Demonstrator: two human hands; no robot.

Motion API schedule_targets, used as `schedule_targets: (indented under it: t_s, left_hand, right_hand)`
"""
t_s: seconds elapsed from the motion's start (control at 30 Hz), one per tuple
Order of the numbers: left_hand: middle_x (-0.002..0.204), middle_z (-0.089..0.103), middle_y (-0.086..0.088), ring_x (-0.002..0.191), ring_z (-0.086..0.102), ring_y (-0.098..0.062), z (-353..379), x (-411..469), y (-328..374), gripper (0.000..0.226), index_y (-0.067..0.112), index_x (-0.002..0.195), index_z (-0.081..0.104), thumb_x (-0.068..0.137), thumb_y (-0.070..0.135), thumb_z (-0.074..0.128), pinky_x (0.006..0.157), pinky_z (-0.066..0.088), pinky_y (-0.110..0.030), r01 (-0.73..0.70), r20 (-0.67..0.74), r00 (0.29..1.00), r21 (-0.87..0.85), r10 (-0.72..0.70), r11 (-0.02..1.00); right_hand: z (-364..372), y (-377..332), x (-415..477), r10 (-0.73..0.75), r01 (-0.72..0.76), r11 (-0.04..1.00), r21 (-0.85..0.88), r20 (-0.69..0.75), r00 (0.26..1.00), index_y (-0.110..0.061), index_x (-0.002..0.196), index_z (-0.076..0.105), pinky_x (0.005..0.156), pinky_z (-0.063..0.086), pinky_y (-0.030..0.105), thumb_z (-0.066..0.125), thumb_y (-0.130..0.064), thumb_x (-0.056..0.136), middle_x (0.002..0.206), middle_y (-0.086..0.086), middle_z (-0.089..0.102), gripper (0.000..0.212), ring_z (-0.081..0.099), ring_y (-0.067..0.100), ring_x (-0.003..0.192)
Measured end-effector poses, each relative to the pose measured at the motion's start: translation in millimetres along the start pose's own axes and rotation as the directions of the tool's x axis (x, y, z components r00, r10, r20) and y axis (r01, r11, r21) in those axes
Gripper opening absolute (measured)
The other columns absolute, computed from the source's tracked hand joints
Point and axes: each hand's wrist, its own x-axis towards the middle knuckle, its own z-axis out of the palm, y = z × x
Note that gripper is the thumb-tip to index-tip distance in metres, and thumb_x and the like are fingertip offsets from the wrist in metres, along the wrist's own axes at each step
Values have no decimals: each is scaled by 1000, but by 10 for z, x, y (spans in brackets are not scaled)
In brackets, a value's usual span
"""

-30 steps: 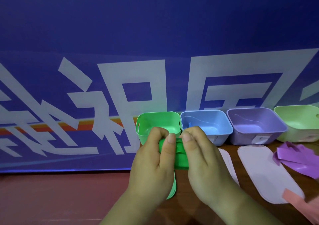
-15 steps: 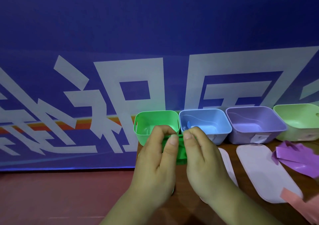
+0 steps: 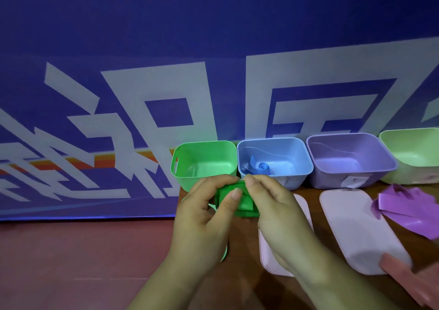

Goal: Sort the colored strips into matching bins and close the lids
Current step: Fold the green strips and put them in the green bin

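While your left hand and right hand both pinch the green strip, apparently folded though fingers hide much of it, just near of the green bin, squeeze it tight, carry it over the near rim and release low inside.

left hand, right hand: bare, forearms bare to frame edge; fingers with short plain nails.

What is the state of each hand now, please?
The left hand is closed, pinching the folded green strip.
The right hand is closed, pinching the same green strip.
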Motion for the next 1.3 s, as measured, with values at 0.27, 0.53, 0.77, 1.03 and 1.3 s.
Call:
schedule_targets:
  t_s: [0.27,0.53,0.77,1.03,1.3]
  left_hand:
    - [96,72,9,87,66,-13,153,80,-362,18,36,102,71,84,41,69,78,54,-35,165,-25,986,125,-164,978]
    - [102,63,13,86,61,-9,-45,665,-832,19,34,110,65,92,39,62,69,54,-32,-21,140,986,637,-89,771]
    - [105,60,2,88,61,-21,47,1767,-1740,32,32,119,61,96,49,47,65,48,-29,-247,406,880,833,-246,495]
    - [99,57,0,84,61,-21,251,2228,-2836,28,29,113,62,95,48,53,68,55,-32,-314,502,775,833,-385,455]
    - [102,57,1,92,61,-22,367,2448,-3301,30,36,118,61,89,44,64,75,54,-32,-336,572,621,812,-536,478]
  right_hand:
    - [-354,336,311,48,-28,991,-128,156,987,-35,105,72,91,57,43,70,-26,90,101,-6,76,18,71,12,97]
    - [-313,616,981,55,92,775,-625,211,976,-36,114,66,88,54,26,65,-42,88,105,-18,70,26,63,-2,97]
    - [-87,1003,1833,84,216,304,-928,252,964,-26,139,45,111,37,40,52,-55,90,145,0,45,57,41,25,132]
    - [42,1526,2354,196,175,188,-966,211,958,-29,155,14,123,7,47,33,-64,95,166,5,-4,73,-4,29,153]
    - [-12,1781,2383,89,214,133,-968,227,970,-24,150,36,116,25,44,33,-67,93,166,11,11,71,26,30,149]
